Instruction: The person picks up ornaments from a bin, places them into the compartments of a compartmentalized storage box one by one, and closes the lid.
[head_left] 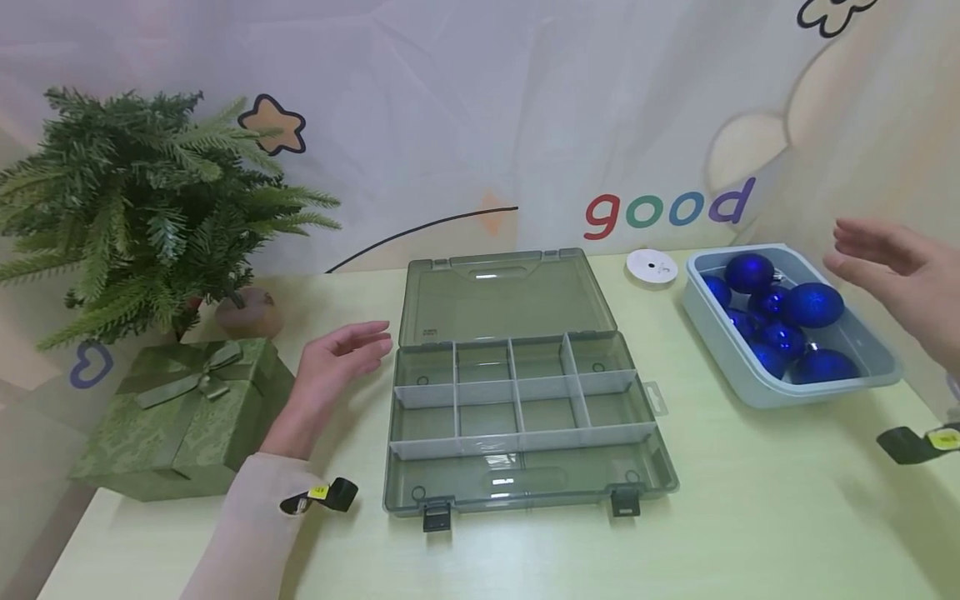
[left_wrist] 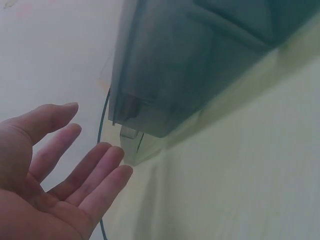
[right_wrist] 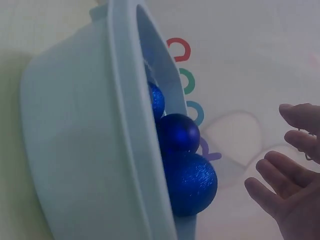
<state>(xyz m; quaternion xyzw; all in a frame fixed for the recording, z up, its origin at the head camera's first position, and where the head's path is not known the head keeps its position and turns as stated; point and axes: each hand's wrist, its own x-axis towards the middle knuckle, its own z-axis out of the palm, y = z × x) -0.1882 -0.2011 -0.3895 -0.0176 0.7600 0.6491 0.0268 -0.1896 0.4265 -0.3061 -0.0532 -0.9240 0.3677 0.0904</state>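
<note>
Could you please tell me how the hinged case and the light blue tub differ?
The case is see-through green, whereas the tub looks opaque and pale blue. The case has pale dividers; the tub shows none. The case looks empty, while the tub holds blue baubles. Both stand open on the table.

"Left edge of the surface (head_left: 757,517)?"
"One green gift box (head_left: 202,442), ribbon bow (head_left: 210,383) on top; behind it, toward the back-left corner, one potted evergreen tree (head_left: 150,208)."
"Centre?"
"One divided case (head_left: 487,412), lid (head_left: 510,300) folded back toward the back edge; left hand (head_left: 337,362) just beside it, fingers (head_left: 366,331) relaxed."
"Back-right corner?"
"One white spool (head_left: 640,268) by the back edge; one pale blue tub (head_left: 723,358) of blue baubles (head_left: 812,305); right hand (head_left: 911,271) raised beside it, fingers loose."
</note>
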